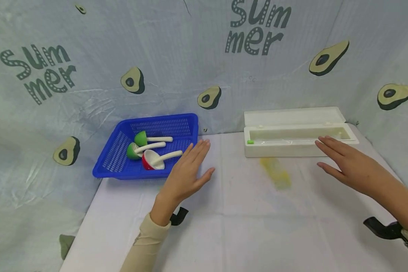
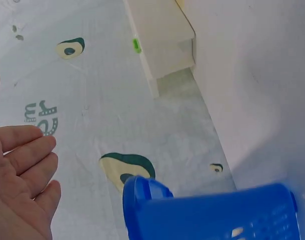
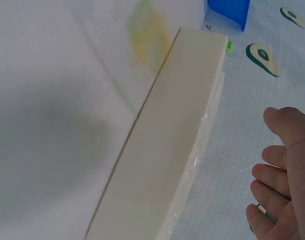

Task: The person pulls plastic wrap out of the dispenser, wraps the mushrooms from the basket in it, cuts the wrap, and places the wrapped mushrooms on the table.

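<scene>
My left hand (image 1: 187,172) hovers at the right front corner of a blue plastic basket (image 1: 122,172), its fingers extended and holding nothing. Inside the basket lie two green-and-white ladles (image 1: 141,139) and a red-and-white ladle (image 1: 153,160), their white handles pointing right. My right hand (image 1: 353,166), fingers straight and also holding nothing, is raised by the right end of a long white box (image 1: 275,151). The box's lid (image 1: 292,116) is tipped back, and clear film with a small green tab (image 1: 250,142) shows at its opening.
A white cloth covers the table (image 1: 224,234), with a yellow-green stain (image 1: 277,173) in front of the box. Behind stands a pale sheet (image 1: 176,49) printed with avocados and lettering. Black straps (image 1: 382,228) show at both wrists.
</scene>
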`<action>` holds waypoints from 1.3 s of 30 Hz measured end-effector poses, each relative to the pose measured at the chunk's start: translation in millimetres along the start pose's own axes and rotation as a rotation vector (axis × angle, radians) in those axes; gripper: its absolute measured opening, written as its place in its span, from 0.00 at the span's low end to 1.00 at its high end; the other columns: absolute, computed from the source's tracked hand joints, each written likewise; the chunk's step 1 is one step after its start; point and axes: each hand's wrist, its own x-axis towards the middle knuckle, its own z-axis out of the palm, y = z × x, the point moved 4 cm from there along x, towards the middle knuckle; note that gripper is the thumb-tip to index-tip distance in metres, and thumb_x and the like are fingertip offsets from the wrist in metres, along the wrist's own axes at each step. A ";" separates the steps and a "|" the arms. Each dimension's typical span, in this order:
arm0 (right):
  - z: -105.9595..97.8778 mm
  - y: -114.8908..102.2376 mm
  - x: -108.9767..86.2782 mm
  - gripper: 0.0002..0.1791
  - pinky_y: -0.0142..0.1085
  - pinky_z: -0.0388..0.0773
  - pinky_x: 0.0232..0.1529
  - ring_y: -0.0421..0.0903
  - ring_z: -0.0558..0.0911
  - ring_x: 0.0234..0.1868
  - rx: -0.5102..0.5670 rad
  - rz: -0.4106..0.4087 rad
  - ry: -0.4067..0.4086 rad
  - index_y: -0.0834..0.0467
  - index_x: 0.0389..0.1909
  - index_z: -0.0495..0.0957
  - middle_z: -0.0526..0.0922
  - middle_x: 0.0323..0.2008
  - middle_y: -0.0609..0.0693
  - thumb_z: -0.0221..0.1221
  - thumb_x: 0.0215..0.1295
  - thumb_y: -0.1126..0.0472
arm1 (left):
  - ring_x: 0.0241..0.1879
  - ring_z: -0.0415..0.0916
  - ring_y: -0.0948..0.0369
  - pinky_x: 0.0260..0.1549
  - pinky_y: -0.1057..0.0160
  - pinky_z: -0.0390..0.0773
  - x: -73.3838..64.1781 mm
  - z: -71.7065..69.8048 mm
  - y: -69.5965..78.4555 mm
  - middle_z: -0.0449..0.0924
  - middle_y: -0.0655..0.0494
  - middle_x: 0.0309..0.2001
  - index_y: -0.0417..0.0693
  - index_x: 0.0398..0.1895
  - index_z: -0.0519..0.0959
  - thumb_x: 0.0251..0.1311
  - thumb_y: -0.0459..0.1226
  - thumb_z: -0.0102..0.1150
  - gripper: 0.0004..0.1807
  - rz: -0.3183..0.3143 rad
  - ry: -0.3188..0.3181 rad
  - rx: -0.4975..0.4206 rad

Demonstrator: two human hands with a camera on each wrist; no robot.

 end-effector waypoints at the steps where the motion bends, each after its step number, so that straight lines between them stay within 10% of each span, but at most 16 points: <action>1: -1.4 1.2 0.9 0.37 0.50 0.58 0.74 0.67 0.72 0.65 -0.001 0.007 -0.006 0.63 0.74 0.65 0.70 0.68 0.69 0.61 0.73 0.47 | 0.77 0.57 0.53 0.75 0.49 0.55 2.5 1.6 0.9 0.62 0.45 0.76 0.38 0.77 0.62 0.73 0.51 0.50 0.37 0.003 -0.001 -0.012; 10: -17.1 10.2 7.0 0.31 0.62 0.78 0.47 0.69 0.80 0.55 -0.051 -0.016 0.016 0.69 0.66 0.72 0.75 0.63 0.70 0.63 0.71 0.52 | 0.76 0.58 0.53 0.74 0.53 0.58 20.1 17.7 4.4 0.62 0.45 0.76 0.39 0.77 0.61 0.73 0.47 0.54 0.36 -0.019 -0.059 -0.083; 27: -3.1 64.6 13.5 0.30 0.62 0.77 0.49 0.67 0.81 0.53 -0.022 -0.092 0.007 0.66 0.58 0.78 0.81 0.55 0.66 0.74 0.54 0.63 | 0.73 0.63 0.54 0.72 0.60 0.61 76.3 64.3 15.0 0.67 0.49 0.74 0.43 0.75 0.66 0.75 0.45 0.56 0.30 0.073 -0.119 -0.194; 39: 4.1 95.1 8.7 0.36 0.62 0.77 0.50 0.67 0.80 0.55 0.002 0.016 -0.091 0.62 0.59 0.79 0.82 0.54 0.66 0.78 0.44 0.66 | 0.73 0.65 0.57 0.71 0.68 0.60 133.0 99.4 12.5 0.69 0.50 0.72 0.45 0.75 0.67 0.69 0.44 0.64 0.34 0.057 -0.177 -0.336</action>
